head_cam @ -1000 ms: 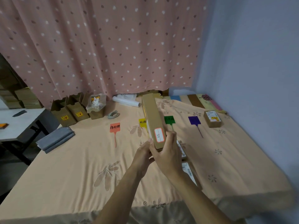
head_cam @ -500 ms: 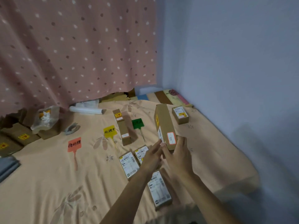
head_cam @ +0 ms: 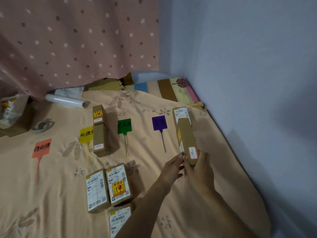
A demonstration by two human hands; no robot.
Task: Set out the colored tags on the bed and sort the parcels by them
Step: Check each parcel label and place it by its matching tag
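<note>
Four colored tags lie in a row on the bed (head_cam: 51, 194): an orange tag (head_cam: 42, 148), a yellow tag (head_cam: 85, 133), a green tag (head_cam: 124, 126) and a purple tag (head_cam: 159, 123). My right hand (head_cam: 199, 166) grips the near end of a long brown parcel (head_cam: 186, 139) to the right of the purple tag. My left hand (head_cam: 172, 166) touches that parcel's near left corner with its fingertips. A small labelled parcel (head_cam: 181, 112) sits just behind it. Another long parcel (head_cam: 99, 131) lies between the yellow and green tags. Three labelled parcels (head_cam: 108, 188) lie near me.
A dotted pink curtain (head_cam: 77, 40) hangs behind the bed and a blue-grey wall (head_cam: 257, 83) runs along its right side. A clear film roll (head_cam: 66, 101), a tape roll (head_cam: 42, 126) and a bagged box (head_cam: 13, 114) sit at the back left.
Both hands have carried the long parcel rightward, from near the yellow and green tags to the right of the purple tag. The view has swung right and down.
</note>
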